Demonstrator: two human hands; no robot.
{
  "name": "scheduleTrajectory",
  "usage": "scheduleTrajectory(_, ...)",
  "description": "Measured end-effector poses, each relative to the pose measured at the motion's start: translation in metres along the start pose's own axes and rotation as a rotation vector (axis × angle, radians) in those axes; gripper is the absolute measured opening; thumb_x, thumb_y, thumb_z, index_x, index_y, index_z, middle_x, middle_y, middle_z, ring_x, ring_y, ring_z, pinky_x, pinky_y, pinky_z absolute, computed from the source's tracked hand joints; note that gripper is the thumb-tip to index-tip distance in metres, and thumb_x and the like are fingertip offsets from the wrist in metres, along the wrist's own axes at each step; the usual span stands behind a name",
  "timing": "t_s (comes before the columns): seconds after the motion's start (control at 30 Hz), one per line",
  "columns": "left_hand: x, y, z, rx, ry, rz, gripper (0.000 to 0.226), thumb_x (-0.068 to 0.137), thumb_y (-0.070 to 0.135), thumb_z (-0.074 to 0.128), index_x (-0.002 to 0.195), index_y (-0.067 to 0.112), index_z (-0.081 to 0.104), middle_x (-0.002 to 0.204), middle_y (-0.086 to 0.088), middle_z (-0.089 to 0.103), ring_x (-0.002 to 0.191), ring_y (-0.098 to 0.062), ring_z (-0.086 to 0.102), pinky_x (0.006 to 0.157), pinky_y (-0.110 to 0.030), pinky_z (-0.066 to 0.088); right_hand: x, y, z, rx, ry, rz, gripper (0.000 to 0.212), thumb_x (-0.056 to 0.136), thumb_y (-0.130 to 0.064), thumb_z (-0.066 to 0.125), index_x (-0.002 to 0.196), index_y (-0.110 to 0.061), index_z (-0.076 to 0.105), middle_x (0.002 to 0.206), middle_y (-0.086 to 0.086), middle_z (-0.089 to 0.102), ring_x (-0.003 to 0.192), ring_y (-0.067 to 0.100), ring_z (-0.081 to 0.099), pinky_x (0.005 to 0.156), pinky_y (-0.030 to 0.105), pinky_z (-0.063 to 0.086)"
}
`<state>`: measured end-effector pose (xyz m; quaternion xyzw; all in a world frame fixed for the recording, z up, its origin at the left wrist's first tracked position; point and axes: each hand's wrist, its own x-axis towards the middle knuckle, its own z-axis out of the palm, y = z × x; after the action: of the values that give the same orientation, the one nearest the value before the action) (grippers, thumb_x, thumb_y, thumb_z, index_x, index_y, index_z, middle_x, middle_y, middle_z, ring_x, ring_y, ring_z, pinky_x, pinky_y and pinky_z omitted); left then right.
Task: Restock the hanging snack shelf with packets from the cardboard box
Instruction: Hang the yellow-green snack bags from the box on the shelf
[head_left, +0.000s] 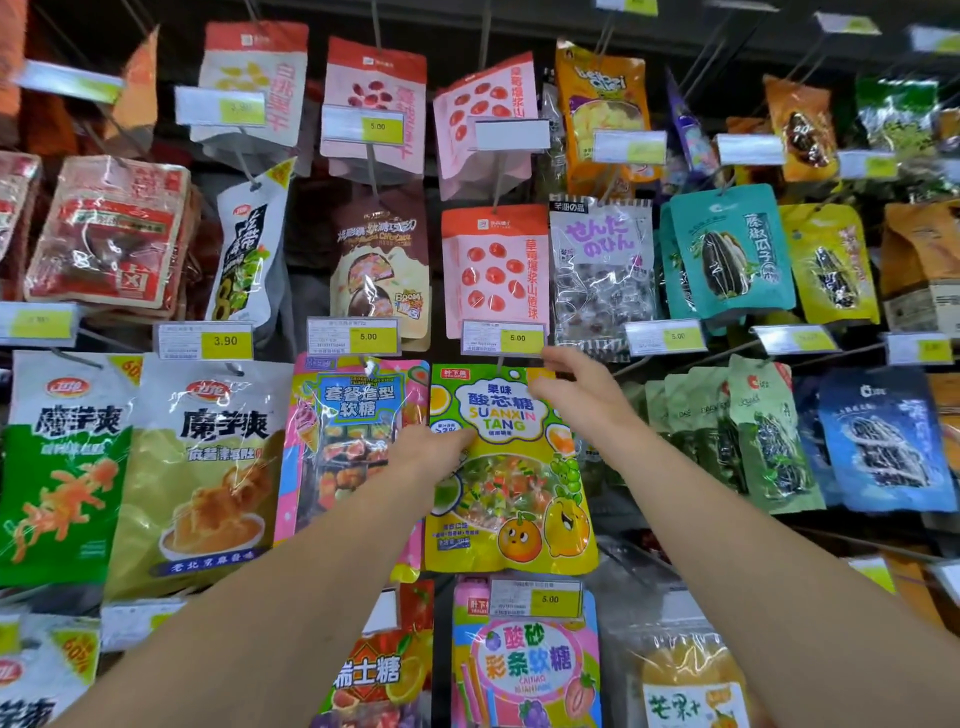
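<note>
A crowded hanging snack shelf (779, 525) is restocked: a yellow candy packet (511, 467) is gripped by the left hand (431, 449) and pinched at its top by the right hand (576, 389), near its peg. A missed hole could drop it.

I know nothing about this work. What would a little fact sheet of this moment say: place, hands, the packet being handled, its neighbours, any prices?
place: shop wall of snack packets hanging on hooks
left hand: on the left edge of the yellow candy packet
right hand: at that packet's top right corner, near its hook
packet state: hanging upright, about level with its row
left neighbour: pink candy packet
price tag above: 5.00
cardboard box: not in view
</note>
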<state>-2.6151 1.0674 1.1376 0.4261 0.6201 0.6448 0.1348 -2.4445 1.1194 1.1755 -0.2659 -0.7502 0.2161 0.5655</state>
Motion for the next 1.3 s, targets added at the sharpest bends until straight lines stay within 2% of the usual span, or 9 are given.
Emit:
scheduleTrajectory(0.13,0.003,-0.008,0.005,-0.096,-0.092,-0.023,0.063,0.091,0.032,0.066,0.14,0.0,0.042,0.116,-0.01,0.048,0.105,-0.026,0.045,0.087,-0.036,0.037,-0.013,0.028,0.008,-0.363,-0.063,0.092,0.078,0.083,-0.029,0.071,0.152,-0.022,0.035,0.15,0.007,0.038,0.138,0.029,0.039,0.115,0.041,0.034)
scheduleTrajectory(0.23,0.001,-0.014,0.007,-0.157,-0.109,-0.012,0.067,0.092,0.033,0.066,0.144,0.001,0.037,0.134,-0.011,0.046,0.124,-0.03,0.045,0.099,-0.041,0.037,-0.024,0.05,0.012,-0.16,-0.184,0.218,0.095,0.086,-0.028,0.076,0.159,-0.024,0.016,0.16,0.002,0.031,0.141,0.025,0.038,0.114,0.038,0.036)
scheduleTrajectory(0.33,-0.005,-0.023,0.005,0.049,-0.052,0.124,0.045,0.089,0.033,0.067,0.12,0.006,0.047,0.112,-0.01,0.058,0.096,-0.026,0.057,0.084,-0.035,0.045,-0.025,0.062,0.012,-0.23,-0.167,0.187,0.093,0.089,-0.031,0.073,0.159,-0.027,0.013,0.161,-0.001,0.031,0.14,0.026,0.042,0.094,0.025,0.036)
scheduleTrajectory(0.53,-0.021,-0.034,-0.005,0.541,-0.146,0.318,0.082,0.083,0.028,0.069,0.148,0.033,0.02,0.081,0.0,0.058,0.074,-0.027,0.069,0.073,-0.044,0.06,-0.016,0.078,0.027,-0.366,-0.081,0.162,0.093,0.084,-0.041,0.074,0.157,-0.029,0.019,0.155,0.008,0.04,0.137,0.033,0.044,0.107,0.042,0.042)
scheduleTrajectory(0.67,-0.021,-0.035,-0.008,0.608,-0.212,0.317,0.084,0.084,0.033,0.069,0.153,0.028,0.021,0.122,-0.007,0.063,0.098,-0.026,0.063,0.085,-0.03,0.05,-0.013,0.084,0.038,-0.392,-0.06,0.19,0.085,0.086,-0.044,0.072,0.154,-0.028,0.024,0.151,0.015,0.04,0.135,0.035,0.044,0.107,0.043,0.041)
scheduleTrajectory(0.83,-0.024,-0.041,-0.004,0.705,-0.278,0.416,0.093,0.084,0.042,0.071,0.155,0.017,0.017,0.158,-0.007,0.03,0.142,-0.024,0.033,0.109,-0.032,0.033,-0.016,0.091,0.05,-0.458,-0.001,0.186,0.076,0.089,-0.043,0.068,0.148,-0.034,0.022,0.144,0.015,0.041,0.125,0.04,0.051,0.099,0.048,0.046)
scheduleTrajectory(0.93,-0.026,-0.044,-0.008,0.731,-0.283,0.469,0.088,0.086,0.04,0.069,0.155,0.015,0.02,0.157,-0.009,0.031,0.143,-0.025,0.033,0.111,-0.032,0.031,-0.025,0.092,0.054,-0.524,0.002,0.214,0.068,0.092,-0.047,0.061,0.145,-0.039,0.02,0.144,0.011,0.038,0.118,0.041,0.056,0.094,0.047,0.049)
scheduleTrajectory(1.07,-0.029,-0.051,-0.02,0.703,-0.271,0.524,0.081,0.088,0.042,0.067,0.154,0.015,0.027,0.154,-0.008,0.04,0.139,-0.026,0.041,0.107,-0.033,0.037,-0.039,0.087,0.053,-0.599,-0.031,0.241,0.082,0.092,-0.051,0.058,0.156,-0.036,0.009,0.151,0.01,0.029,0.123,0.041,0.053,0.098,0.046,0.046)
scheduleTrajectory(1.3,-0.058,-0.073,-0.063,0.575,-0.261,0.589,0.075,0.079,0.051,0.058,0.145,0.018,0.044,0.14,-0.006,0.057,0.123,-0.026,0.056,0.099,-0.031,0.043,-0.104,0.051,0.065,-0.748,-0.024,0.189,0.073,0.09,-0.043,0.061,0.153,-0.026,0.028,0.146,0.011,0.035,0.122,0.044,0.046,0.101,0.047,0.044)
